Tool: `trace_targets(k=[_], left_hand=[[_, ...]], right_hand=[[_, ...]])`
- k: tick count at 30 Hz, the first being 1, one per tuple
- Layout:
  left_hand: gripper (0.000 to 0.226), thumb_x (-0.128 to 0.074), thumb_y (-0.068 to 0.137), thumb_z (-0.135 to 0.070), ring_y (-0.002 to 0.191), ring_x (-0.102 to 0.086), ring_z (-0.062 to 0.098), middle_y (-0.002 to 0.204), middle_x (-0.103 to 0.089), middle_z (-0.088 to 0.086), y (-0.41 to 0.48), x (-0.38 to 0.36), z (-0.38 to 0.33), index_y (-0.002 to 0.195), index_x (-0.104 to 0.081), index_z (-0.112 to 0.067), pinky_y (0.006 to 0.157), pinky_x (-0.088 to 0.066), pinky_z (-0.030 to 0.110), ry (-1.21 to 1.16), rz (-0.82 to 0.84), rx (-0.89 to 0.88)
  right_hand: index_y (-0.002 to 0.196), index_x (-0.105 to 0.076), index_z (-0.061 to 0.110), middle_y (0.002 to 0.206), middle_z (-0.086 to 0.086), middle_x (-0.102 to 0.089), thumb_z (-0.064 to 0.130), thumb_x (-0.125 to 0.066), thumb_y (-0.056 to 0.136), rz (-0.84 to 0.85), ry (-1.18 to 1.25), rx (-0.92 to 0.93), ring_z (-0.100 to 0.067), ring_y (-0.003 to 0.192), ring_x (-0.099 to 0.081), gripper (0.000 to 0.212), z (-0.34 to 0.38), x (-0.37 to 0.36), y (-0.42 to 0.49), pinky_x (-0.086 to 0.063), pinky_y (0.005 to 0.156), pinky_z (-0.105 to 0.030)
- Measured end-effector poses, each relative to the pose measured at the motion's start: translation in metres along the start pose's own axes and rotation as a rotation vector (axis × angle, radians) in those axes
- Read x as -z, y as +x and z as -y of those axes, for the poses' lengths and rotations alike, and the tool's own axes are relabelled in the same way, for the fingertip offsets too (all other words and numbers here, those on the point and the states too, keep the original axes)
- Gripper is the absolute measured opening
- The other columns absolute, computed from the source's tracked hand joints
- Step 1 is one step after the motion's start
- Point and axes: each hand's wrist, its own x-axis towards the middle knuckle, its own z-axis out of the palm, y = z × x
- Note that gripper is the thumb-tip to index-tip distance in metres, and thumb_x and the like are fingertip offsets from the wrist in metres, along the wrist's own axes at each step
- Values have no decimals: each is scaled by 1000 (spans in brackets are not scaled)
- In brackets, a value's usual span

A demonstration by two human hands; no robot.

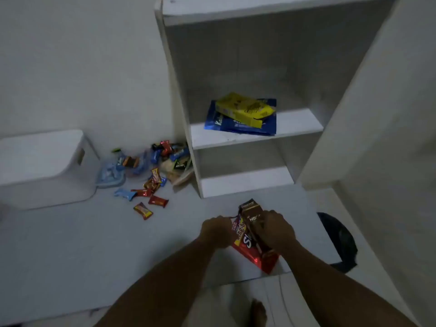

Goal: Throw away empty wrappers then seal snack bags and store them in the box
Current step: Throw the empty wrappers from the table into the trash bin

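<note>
Snack bags (253,241) gripped by both hands (arms outstretched).

**Open floor at centre-left, clutter by the shelf**

A wide stretch of pale floor (70,244) is lying open in front of the person, left of both hands. Scattered candy wrappers (151,175) are crowding the floor between the white lidded box (44,166) and the foot of the white shelf unit (186,128), narrowing that gap. On the middle shelf, a yellow bag (245,108) is sitting on a blue bag (226,126), taking up its left and centre; the right end is staying bare. The two lower shelves are looking open. A dark bag (339,239) is blocking the floor to the right.
</note>
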Motion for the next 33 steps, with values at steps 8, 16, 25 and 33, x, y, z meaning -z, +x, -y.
trace_targets(k=[8,16,25,33], left_hand=[[55,-59,84,-50,114,-62,30,125,-63,5,27,-45,-29,132,-54,-21,90,-53,39,-153,48,1],[100,-66,75,-64,144,-22,32,158,-23,6,33,-79,-41,154,-17,-28,110,-34,54,-102,-65,-8],[97,-75,73,-54,140,-23,34,161,-18,3,28,-100,-38,153,-23,-34,110,-35,48,-131,-19,74],[48,-67,84,-33,123,-52,31,134,-57,7,19,-73,-47,131,-57,-27,95,-50,41,-392,-220,141]], right_hand=[[137,-33,23,111,-4,-49,57,-69,69,138,-11,26,-27,102,-53,84,-39,-20,10,-53,80,-45],[148,-19,27,112,-1,-50,62,-71,72,119,111,39,-20,98,-57,98,-68,-11,14,-50,72,-34],[143,-28,28,120,-3,-52,51,-73,77,102,213,-3,-22,107,-57,84,-98,2,21,-54,80,-43],[148,-24,28,133,-5,-46,49,-64,86,-37,317,-40,-25,118,-49,77,-97,18,0,-50,89,-52]])
